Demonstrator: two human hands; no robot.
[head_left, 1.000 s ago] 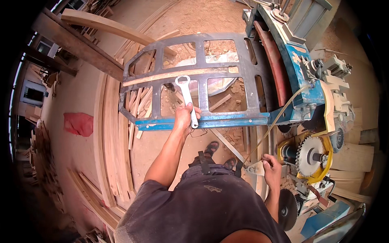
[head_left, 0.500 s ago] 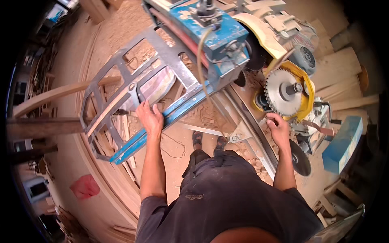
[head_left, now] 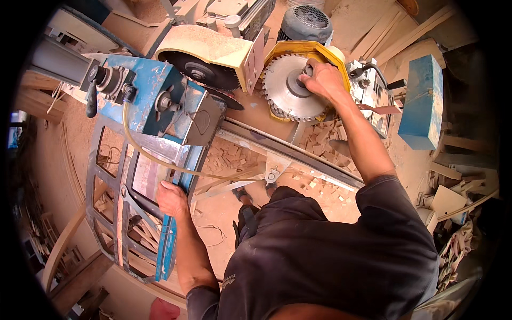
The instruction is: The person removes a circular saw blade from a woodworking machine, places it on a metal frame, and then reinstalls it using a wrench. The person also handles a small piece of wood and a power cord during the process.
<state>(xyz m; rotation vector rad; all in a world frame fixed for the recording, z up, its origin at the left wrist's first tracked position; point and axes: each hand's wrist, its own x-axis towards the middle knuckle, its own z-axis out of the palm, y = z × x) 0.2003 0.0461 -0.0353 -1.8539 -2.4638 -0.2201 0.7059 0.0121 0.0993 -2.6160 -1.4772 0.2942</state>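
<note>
Your right hand (head_left: 323, 80) is at the big toothed saw blade (head_left: 280, 88), with your fingers and thumb closed around the shaft end (head_left: 308, 70) that sticks out from the blade's centre and is partly covered by your grip. The blade's silvery face is turned toward you, and a yellow guard (head_left: 298, 47) curves around its far and right sides. Your left hand (head_left: 173, 199) is well apart from it, at the blue rail (head_left: 167, 248) along the near edge of the slotted grey metal worktop (head_left: 105, 175); its fingers are partly hidden, so you cannot tell whether it grips the rail or only rests there. Just beside that hand, a wrench (head_left: 137, 207) lies on the worktop, its ring end toward the left and its handle slanting toward the rail. Past the worktop stands a blue machine housing (head_left: 144, 88), chipped and dusty, from which a thin yellowish hose (head_left: 140, 148) drops in a curve and runs to the right above your left hand. To the housing's right, a dark blade (head_left: 221, 77) sits under a cream cover (head_left: 200, 42). A grey motor (head_left: 305, 24) stands behind the yellow guard, and a blue metal box (head_left: 424, 104) is off to your right. Small wood offcuts (head_left: 316, 137) lie scattered below the toothed blade.
</note>
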